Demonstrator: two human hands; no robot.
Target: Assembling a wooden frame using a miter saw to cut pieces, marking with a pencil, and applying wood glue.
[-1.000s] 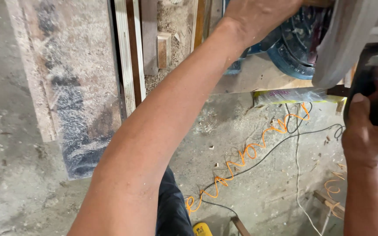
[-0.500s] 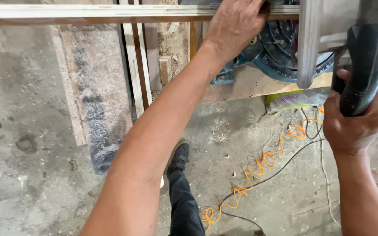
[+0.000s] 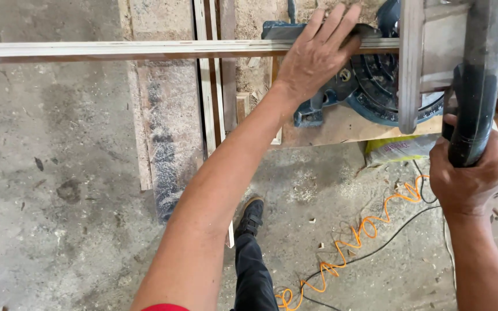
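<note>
Two hands at a blue mitre saw (image 3: 370, 80). Left hand (image 3: 318, 55) lies flat, fingers spread, pressing a long wooden strip (image 3: 116, 50) against the saw's base; the strip runs off leftward over the concrete floor (image 3: 47, 201). Right hand (image 3: 468, 178) has its grip closed around the black saw handle (image 3: 474, 103). Orange cord (image 3: 364, 230) coils on the floor; a yellow bag (image 3: 402, 150), contents unseen, lies under the plywood worktop (image 3: 341, 126).

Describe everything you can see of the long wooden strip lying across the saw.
The long wooden strip is thin, narrow and pale, with a darker lower edge. It lies level, running from the picture's left edge onto the blue mitre saw's base. The left hand presses flat on it near the saw; its right end is hidden behind the saw's metal guard.
</note>
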